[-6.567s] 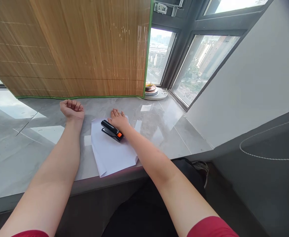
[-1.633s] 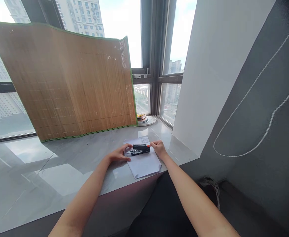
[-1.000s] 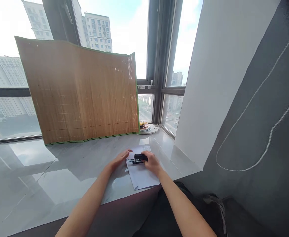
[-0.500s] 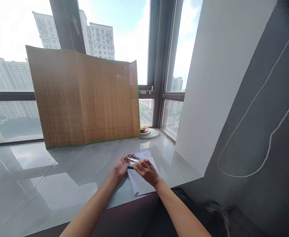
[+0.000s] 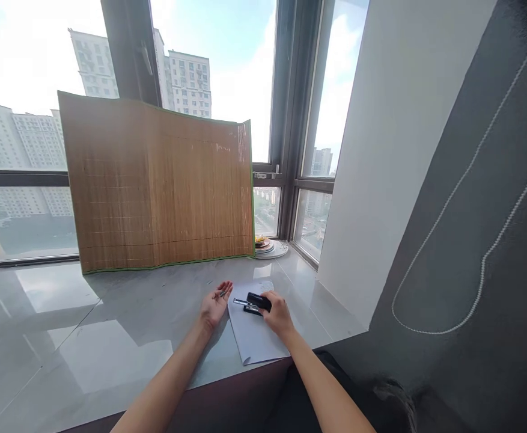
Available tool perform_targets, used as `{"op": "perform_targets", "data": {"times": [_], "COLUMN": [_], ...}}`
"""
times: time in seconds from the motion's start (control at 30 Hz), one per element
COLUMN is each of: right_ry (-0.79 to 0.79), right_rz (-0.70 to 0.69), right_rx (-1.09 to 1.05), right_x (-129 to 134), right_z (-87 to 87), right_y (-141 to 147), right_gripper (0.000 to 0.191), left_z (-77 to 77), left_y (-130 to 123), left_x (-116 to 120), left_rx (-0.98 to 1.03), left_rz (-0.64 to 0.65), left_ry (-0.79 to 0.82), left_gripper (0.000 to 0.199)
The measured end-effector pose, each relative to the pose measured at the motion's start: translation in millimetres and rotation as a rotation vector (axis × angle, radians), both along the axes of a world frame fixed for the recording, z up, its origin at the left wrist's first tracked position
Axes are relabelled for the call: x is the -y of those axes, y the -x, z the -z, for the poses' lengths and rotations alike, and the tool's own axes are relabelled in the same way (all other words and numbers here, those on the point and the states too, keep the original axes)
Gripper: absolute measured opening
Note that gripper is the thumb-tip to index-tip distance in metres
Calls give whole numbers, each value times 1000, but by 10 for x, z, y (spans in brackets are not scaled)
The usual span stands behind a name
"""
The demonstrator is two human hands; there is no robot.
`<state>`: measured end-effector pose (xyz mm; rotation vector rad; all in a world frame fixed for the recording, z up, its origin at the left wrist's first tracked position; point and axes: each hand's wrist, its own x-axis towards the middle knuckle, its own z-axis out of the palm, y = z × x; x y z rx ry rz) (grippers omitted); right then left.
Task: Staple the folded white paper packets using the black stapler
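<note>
Clearly, the black stapler [image 5: 258, 300] is the thing in hand: I see it over the upper part of a white sheet of paper [image 5: 261, 340], though from this far off I cannot tell whether it rests on the sheet or is lifted just clear. Its jaws stand apart, and a slim silver magazine points out to the left. Any lettering on its body is too small for me to read. My right hand [image 5: 279, 314] grips the stapler's rear end, thumb and fingers closed around it. My left hand [image 5: 214, 305] lies palm up just beside the paper, fingers loosely curled and partly open, with a small thin strip [image 5: 222, 294] across them, too tiny to identify. At the paper's far right corner I make out a faint printed patch [image 5: 267, 286], its marks illegible to me. Under everything runs the glossy grey tiled ledge [image 5: 123, 313]. Beyond, a green-edged bamboo mat [image 5: 164, 192] stands against the windows, and near its right edge sits a stack of plates [image 5: 270, 249].
</note>
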<state>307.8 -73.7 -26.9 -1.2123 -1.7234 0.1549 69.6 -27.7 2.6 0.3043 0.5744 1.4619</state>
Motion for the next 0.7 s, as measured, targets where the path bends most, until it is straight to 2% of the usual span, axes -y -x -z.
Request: {"op": "perform_targets", "data": {"times": [0.07,0.17,0.23,0.33,0.43,0.57,0.7], "right_ry": [3,-114,-238,-385,-491,-588,-630], "right_rz": [-13,3,-3,-108,-167,-176,-214], "right_rx": [36,45,83,249,364,395,439], "right_x": [-4,58,125,210,243,252,295], "right_z": [11,-92,-205,-331,-357,-340,-363], "right_y": [-10,-5,15,75,140,164,168], "right_gripper": [34,35,34,32,31,27,37], "left_z": [-29,-24,-3,25,31,23,22], "left_y": [-42,-111,-148,-180,-189,-186,-191], "left_x": [47,130,184,247,287,315,336], "left_rx": [-67,-208,-295,-416,-523,-603,-636], "left_rz": [32,131,210,279,274,300,315], "left_ry": [-93,-283,-384,-484,-563,-615,-620], "left_gripper": [38,26,31,44,45,48,51]}}
